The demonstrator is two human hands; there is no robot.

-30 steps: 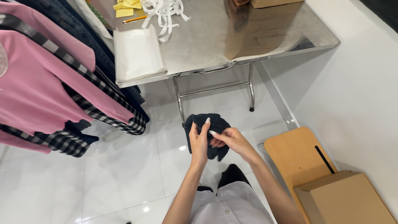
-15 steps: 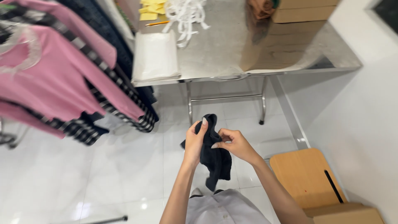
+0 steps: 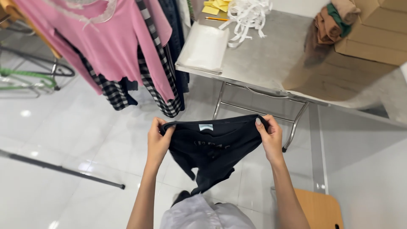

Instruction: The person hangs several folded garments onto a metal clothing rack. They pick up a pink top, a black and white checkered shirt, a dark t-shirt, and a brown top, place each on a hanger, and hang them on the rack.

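A small black garment (image 3: 212, 148) with a pale blue label inside its top edge hangs stretched between my two hands above the white tiled floor. My left hand (image 3: 159, 142) grips its left end, and my right hand (image 3: 269, 135) grips its right end. The top edge is pulled taut and the rest droops down toward my body. Both forearms reach up from the bottom of the view.
A steel table (image 3: 271, 59) stands ahead with a folded white bag (image 3: 203, 48), white straps (image 3: 246, 15), yellow notes (image 3: 216, 6), folded clothes (image 3: 330, 25) and a cardboard box (image 3: 373, 38). Pink and checked garments (image 3: 123, 51) hang at left. A wooden stool (image 3: 318, 210) is at lower right.
The black garment was bunched between my hands near my chest; now my hands have moved apart and spread it wide. The view has shifted closer to the table.
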